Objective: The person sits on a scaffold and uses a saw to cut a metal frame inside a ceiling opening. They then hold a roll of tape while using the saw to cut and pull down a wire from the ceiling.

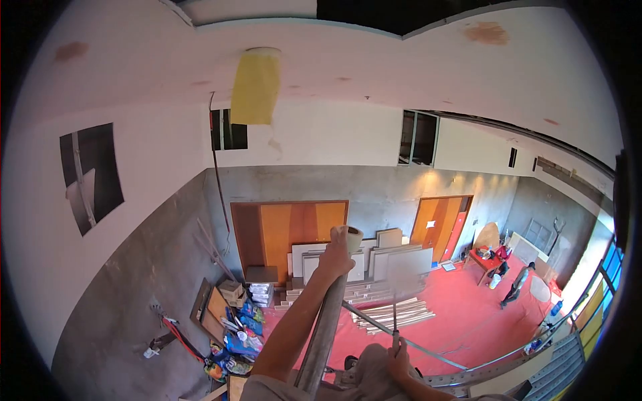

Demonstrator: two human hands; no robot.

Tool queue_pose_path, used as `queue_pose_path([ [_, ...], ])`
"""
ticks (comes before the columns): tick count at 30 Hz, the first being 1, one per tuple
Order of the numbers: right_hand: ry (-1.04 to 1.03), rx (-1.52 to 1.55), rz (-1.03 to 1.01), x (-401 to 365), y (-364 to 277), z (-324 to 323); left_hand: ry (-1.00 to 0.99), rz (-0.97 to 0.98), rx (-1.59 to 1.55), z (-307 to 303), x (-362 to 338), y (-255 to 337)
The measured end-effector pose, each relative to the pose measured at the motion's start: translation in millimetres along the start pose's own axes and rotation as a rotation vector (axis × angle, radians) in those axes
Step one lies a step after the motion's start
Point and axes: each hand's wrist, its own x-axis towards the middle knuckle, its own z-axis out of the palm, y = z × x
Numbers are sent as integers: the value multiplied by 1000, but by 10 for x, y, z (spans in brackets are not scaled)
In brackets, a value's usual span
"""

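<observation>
My left hand is raised in the middle of the view, its fingers wrapped round a pale roll with a hollow core. It rests at the upper end of a grey metal pole, which slants up past my forearm. Low on the right, my right hand is closed on the handle of a scraper. The scraper's thin shaft points up, and its wide blade is smeared by motion. Above, a yellow strip hangs from a round spot on the white ceiling.
I am high above a red floor. Scaffold planks and a metal rail lie at right. Boards lean by wooden doors; timber strips lie below. Bags pile up at left. A person walks near a red table.
</observation>
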Motion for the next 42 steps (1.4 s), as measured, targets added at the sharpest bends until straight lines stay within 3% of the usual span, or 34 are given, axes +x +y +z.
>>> queue_pose_path([
  [3, -279, -153, 43, 57, 146, -12, -19, -21, 13, -31, 1, 17],
  [6, -112, -62, 8, -5, -103, -35, -26, -23, 27, -35, -2, 8],
  [15, -203, -146, -4, 27, 87, 19, -60, -45, 29, -146, -33, 81],
  [18, -86, -83, -79, 14, 149, 74, -66, -38, 19, -144, -42, 80],
  [21, -183, -77, 88, 29, -35, -38, -27, -8, 19, -64, 7, -9],
  [24, -254, -174, 111, 30, 1, -25, -12, -5, 40, 2, 17, -36],
  [27, -192, -99, -35, 35, 162, 21, -18, -21, 53, -60, 17, 5],
  [30, -197, -122, -33, -56, -238, -127, -21, -9, 39, -53, -9, 20],
  [33, -134, -53, -26, -6, -110, -65, -12, -3, 28, -90, -40, 50],
  [36, -250, -194, -27, 27, -22, -65, -25, -16, 23, -90, -33, 57],
  [39, -128, -44, -21, -19, -172, -73, 2, -1, 18, -48, -25, 16],
  [42, -238, -261, -42, 51, 111, 25, 23, 4, 22, -5, 12, -28],
])
